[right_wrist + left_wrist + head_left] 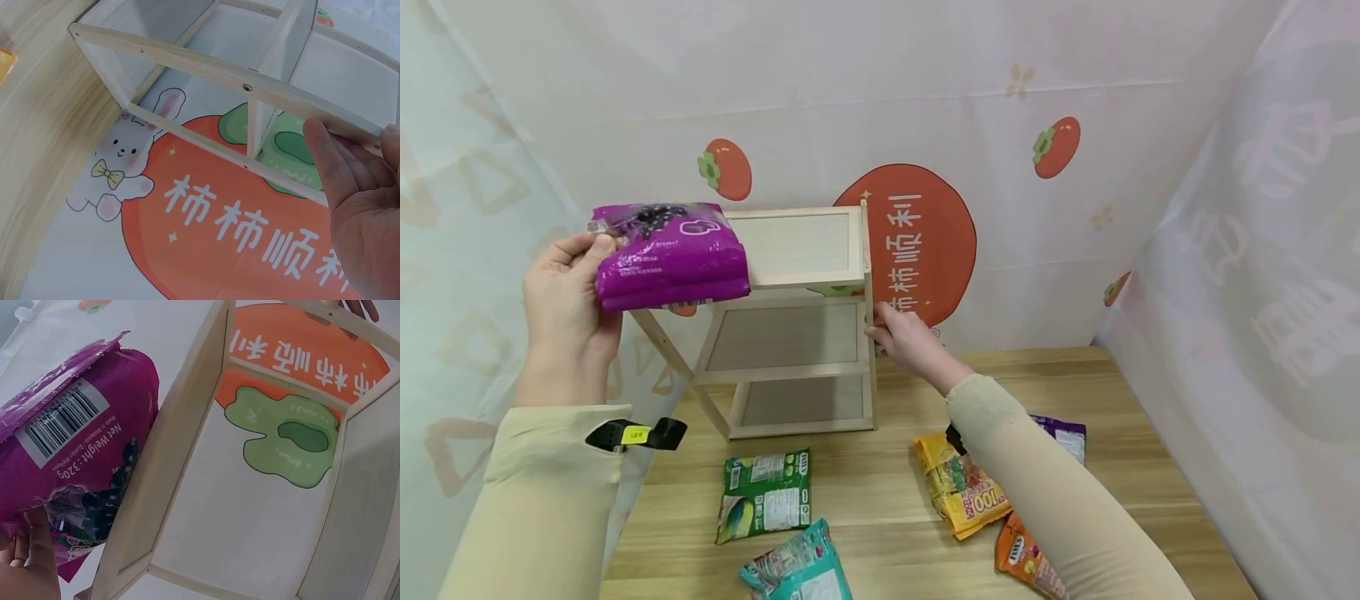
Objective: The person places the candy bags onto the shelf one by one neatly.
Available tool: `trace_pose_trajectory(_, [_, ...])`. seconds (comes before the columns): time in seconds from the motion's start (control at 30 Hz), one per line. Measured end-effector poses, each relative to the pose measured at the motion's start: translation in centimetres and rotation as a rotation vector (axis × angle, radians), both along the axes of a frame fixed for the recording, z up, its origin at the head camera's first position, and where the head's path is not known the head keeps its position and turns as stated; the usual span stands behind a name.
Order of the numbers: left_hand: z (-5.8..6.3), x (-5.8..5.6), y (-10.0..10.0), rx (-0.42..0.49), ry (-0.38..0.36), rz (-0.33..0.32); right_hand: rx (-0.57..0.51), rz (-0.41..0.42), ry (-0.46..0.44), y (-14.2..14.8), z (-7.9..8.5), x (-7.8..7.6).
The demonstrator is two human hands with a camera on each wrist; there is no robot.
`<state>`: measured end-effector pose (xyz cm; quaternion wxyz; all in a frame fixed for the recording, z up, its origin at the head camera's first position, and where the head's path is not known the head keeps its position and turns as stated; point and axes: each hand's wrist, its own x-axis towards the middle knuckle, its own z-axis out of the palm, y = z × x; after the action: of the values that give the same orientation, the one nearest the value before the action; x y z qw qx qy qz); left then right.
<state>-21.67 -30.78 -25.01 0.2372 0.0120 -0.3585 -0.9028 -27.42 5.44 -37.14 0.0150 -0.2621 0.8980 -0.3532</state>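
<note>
Has nearest, along the bottom edge of the head view, a teal packet (801,571) to the left and an orange packet (1028,554) to the right, lying on the wood-grain table (865,525). Has just beyond these a green packet (767,493) and a yellow packet (958,487), plus a dark purple packet (1067,435) partly hidden behind the right sleeve (1045,475). Holds the purple bag (677,271) up in the left hand (568,292), well above the table, pinching its left side between thumb and fingers. Overlaps with this bag, in the head view, the left part of the wooden shelf's (786,337) top tier (805,246); cannot tell whether touching it. Grips the right upright (872,379) with the right hand (910,337), between thumb and fingers. Has behind everything a white backdrop (955,125) printed with a large red fruit (951,242) bearing white characters, and, in the right wrist view, a rabbit (125,150) in a bow tie.
</note>
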Motion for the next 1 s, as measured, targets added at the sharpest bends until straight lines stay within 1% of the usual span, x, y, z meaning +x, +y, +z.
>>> trace_pose_trajectory(0.13, [0.2,-0.4,-0.4,0.009,-0.029,0.003,-0.007,0.006,0.006,-0.1,0.0,0.0])
trace_pose_trajectory(0.33, [0.5,-0.6,-1.0,0.005,-0.111,-0.013,-0.006,0.002,0.007,-0.1,0.0,0.0])
trace_pose_trajectory(0.53, [0.6,-0.2,-1.6,0.000,-0.191,-0.021,0.008,-0.008,-0.008,0.0,0.2,0.1])
trace_pose_trajectory(0.67, [0.8,0.3,-1.5,-0.025,-0.216,-0.019,0.010,-0.010,-0.017,0.0,0.3,0.2])
trace_pose_trajectory(0.8, [1.1,1.0,-1.2,-0.097,-0.219,-0.016,0.005,-0.006,-0.025,0.0,0.3,0.2])
trace_pose_trajectory(1.0, [1.3,2.4,-0.7,-0.270,-0.197,-0.022,0.001,-0.007,-0.026,-0.1,0.4,0.2])
